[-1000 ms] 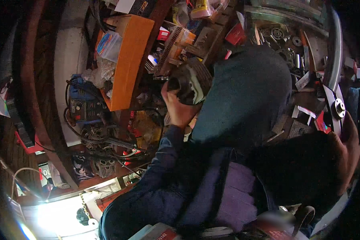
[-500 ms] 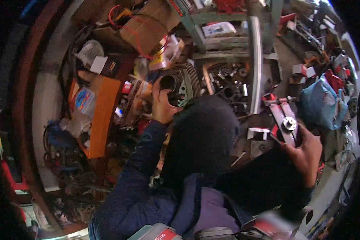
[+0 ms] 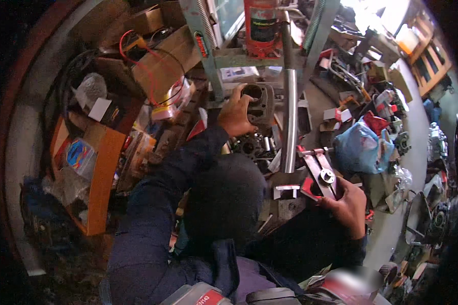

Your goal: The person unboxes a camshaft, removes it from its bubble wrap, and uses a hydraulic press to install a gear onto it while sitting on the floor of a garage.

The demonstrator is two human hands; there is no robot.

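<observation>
My left hand is closed around the near-left side of a grey metal engine cylinder. Its round bore faces up, and my fingers reach to the bore's rim. The cylinder is above several loose metal parts in front of a press frame. Lower right, my right hand grips a flat two-bar metal fixture with a round silver knob and a red end piece. My right thumb lies along its near end; some fingers are hidden beneath it.
A shiny upright metal bar stands between my hands. Beyond it, a red bottle jack sits in the green press frame. An orange box lies left, a blue plastic bag right. A small white bracket lies near the fixture.
My left hand has carried the cylinder rightward and away from me, over the loose parts by the press. The view has shifted, bringing the red jack into sight. My right hand keeps the fixture.
</observation>
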